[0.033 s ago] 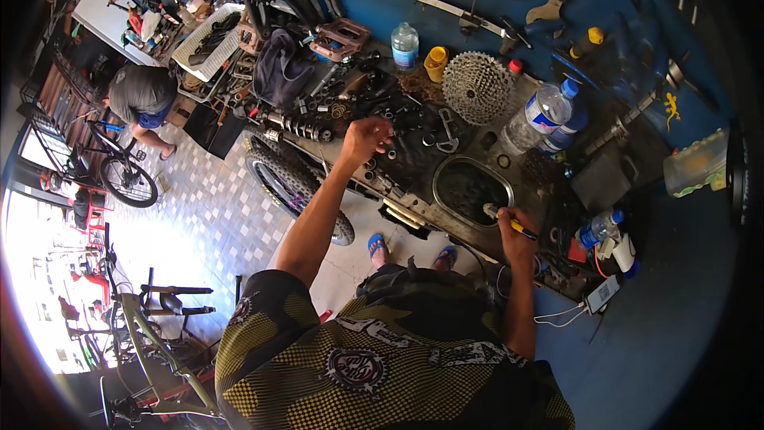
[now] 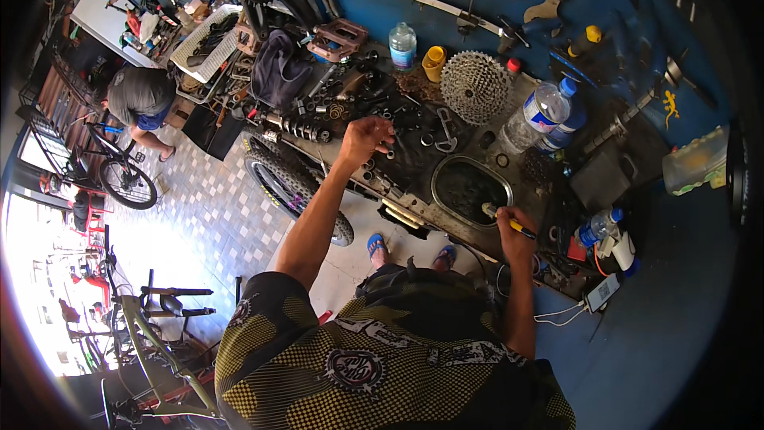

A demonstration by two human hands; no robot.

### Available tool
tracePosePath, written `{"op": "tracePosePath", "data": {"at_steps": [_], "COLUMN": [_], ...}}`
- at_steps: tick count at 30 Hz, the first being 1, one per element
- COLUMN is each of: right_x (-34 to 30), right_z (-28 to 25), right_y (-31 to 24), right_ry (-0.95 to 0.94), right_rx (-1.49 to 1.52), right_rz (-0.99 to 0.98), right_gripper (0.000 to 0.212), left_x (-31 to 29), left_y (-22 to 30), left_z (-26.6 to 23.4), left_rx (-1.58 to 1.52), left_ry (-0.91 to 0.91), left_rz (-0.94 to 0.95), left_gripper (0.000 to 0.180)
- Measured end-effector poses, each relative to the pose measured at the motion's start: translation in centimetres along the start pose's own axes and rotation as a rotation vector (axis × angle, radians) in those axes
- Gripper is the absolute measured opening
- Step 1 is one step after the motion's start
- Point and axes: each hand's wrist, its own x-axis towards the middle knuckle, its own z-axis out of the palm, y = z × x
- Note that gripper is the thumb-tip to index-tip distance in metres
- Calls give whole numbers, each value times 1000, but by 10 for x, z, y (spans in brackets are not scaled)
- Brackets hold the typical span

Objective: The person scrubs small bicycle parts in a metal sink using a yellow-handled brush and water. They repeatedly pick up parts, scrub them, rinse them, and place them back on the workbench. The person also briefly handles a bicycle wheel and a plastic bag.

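My right hand [image 2: 517,232] is closed around a brush [image 2: 521,228] with a yellow and black handle. The pale bristle end points left, over the near right rim of an oval metal basin [image 2: 437,191] with dark liquid in it. Further left, my left hand [image 2: 366,142] hovers over the bench with its fingers curled inward; what they hold, if anything, is too small to make out. Small dark bike parts and metal rings lie around and beyond that hand. A silver C-shaped metal part [image 2: 447,130] rests between the hand and the basin.
Behind the basin stand a large cassette [image 2: 476,87], a yellow cup [image 2: 434,63] and plastic bottles [image 2: 535,115]. A shock absorber [image 2: 306,128] lies left, above a leaning tyre [image 2: 274,179]. A phone [image 2: 602,292] hangs by the right corner. Another person [image 2: 142,95] bends over at far left.
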Motion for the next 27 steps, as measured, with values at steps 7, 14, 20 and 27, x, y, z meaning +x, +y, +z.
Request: {"op": "tracePosePath", "data": {"at_steps": [7,14,20,27], "right_x": [12,12,12,20], "right_z": [8,2,4,3], "right_y": [-20,-32,-21,-31], "right_ry": [-4,15,27,19], "right_rx": [46,14,47,140], "right_rz": [-31,-45,-64,-8], "right_gripper": [20,18,19,23], "left_x": [-18,-30,-33,-38], "left_y": [16,27,23,22], "left_z": [41,74,84,100], "left_rx": [-736,-763,-644,-461], "left_ry": [-140,-129,-138,-187], "left_rz": [-48,-183,-101,-119], "left_gripper": [18,25,34,38]}}
